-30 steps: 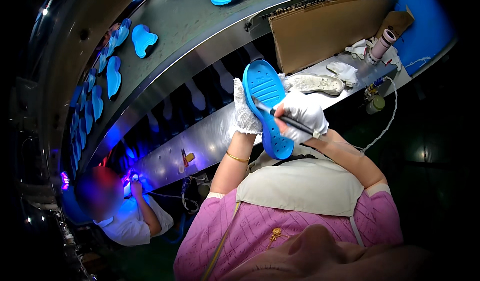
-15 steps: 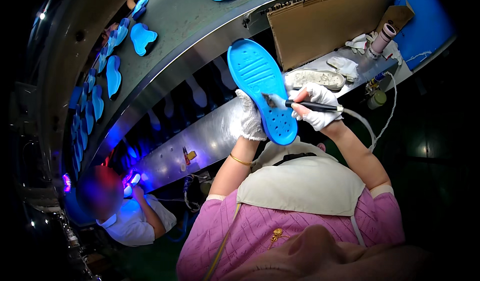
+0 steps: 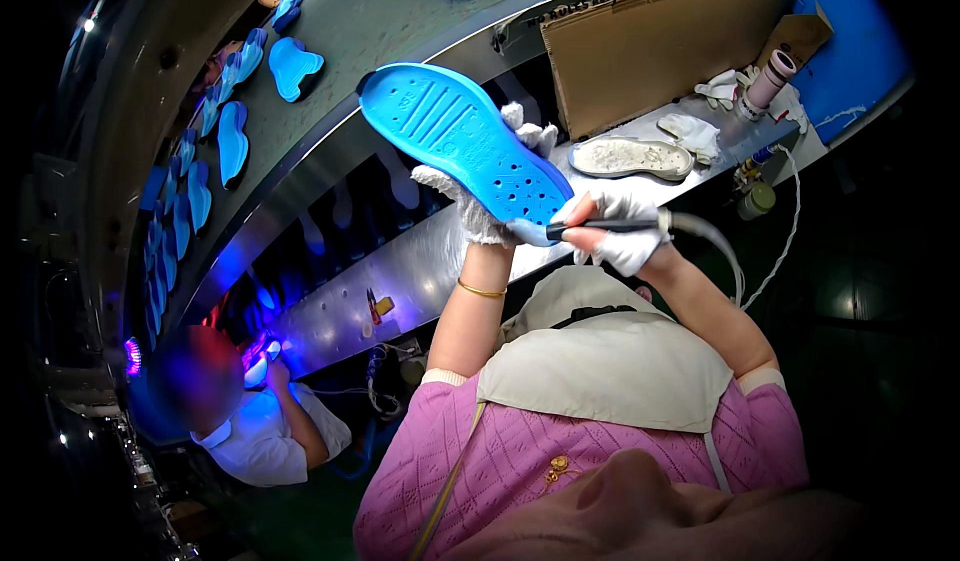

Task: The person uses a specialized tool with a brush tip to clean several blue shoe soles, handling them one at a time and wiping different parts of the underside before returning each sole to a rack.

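Observation:
A blue shoe sole (image 3: 462,146) lies across my left hand (image 3: 478,217), which wears a white knitted glove. My thumb shows at the sole's near edge and my fingertips curl over its far edge; the palm is hidden beneath. Ridges and small holes cover the upturned face, and the sole slants to the upper left. In my gloved right hand, bare at the thumb and a fingertip, (image 3: 622,241) is a black-handled brush (image 3: 610,225) with a pale hose running from its end. Its bristle end is against the sole's near right rim.
A metal shelf (image 3: 340,306) bears a whitish sole-shaped tray (image 3: 630,158), gloves (image 3: 690,136) and a pink tumbler (image 3: 770,83). Cardboard (image 3: 650,56) stands behind. Blue soles (image 3: 232,141) line the conveyor belt (image 3: 370,36). A co-worker (image 3: 270,431) sits at the lower left.
The sole has swung to the left and tilted, its far end now further left. The brush has moved from its middle down to its near edge. My left fingertips have come into view.

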The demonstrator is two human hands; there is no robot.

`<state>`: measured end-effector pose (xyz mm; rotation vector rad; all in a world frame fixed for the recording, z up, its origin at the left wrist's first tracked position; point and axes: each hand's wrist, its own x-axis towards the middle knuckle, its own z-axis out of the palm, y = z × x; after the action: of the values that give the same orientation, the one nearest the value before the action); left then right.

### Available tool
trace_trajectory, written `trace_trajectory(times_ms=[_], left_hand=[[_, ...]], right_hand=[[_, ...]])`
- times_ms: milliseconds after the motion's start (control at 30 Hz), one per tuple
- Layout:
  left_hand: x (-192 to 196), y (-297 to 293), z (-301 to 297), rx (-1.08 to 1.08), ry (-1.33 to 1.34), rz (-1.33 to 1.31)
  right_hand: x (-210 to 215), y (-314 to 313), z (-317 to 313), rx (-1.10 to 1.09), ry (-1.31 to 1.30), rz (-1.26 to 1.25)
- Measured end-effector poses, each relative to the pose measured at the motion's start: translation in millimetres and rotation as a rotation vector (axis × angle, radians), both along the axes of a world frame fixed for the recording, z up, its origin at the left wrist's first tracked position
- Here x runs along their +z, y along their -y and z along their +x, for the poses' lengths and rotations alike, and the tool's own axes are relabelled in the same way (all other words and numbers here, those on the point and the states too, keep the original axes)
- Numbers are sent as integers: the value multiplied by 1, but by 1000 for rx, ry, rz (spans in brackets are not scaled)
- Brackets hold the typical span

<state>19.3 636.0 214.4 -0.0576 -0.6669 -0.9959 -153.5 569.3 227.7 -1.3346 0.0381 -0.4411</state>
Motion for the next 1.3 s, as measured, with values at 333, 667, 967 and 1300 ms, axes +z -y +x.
trace_trajectory(times_ms=[333, 667, 967, 1300], left_hand=[[-3, 3, 22, 41, 259, 85], [20, 5, 26, -9, 565, 451], [12, 23, 43, 39, 762, 780], [37, 25, 27, 99, 856, 1098]], right_hand=[[-14, 10, 1, -17, -82, 161], [-7, 33, 1, -122, -110, -398], [8, 48, 2, 136, -214, -161], [22, 48, 8, 29, -200, -516]])
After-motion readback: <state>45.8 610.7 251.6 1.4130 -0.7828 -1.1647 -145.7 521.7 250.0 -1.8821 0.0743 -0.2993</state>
